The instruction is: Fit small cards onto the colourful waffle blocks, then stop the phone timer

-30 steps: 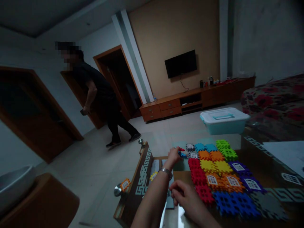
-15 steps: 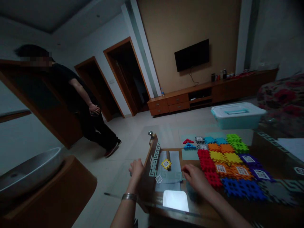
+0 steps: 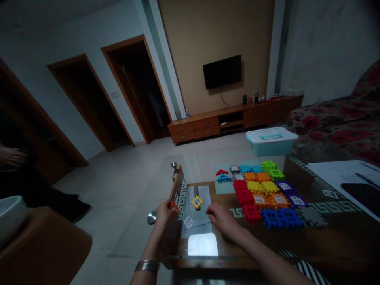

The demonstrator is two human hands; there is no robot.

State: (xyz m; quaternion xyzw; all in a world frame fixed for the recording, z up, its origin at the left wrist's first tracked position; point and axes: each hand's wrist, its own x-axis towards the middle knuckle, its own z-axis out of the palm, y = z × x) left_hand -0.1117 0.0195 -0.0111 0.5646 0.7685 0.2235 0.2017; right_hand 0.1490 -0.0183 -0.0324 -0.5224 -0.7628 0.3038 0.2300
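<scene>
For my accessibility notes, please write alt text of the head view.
A person's left hand pinches a small orange block at a glass table's edge; the right hand is beside a yellow block, near rows of colourful waffle blocks.

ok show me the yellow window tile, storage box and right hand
yellow window tile (image 3: 196, 202), head view, centre
storage box (image 3: 270, 136), head view, white lid
right hand (image 3: 222, 220), head view, back of hand

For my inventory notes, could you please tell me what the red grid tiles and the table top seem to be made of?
The red waffle-grid building tiles look like moulded plastic, matte to satin, with even colour. The clear table top looks like glossy glass: the floor shows through it, and it reflects light.
</scene>
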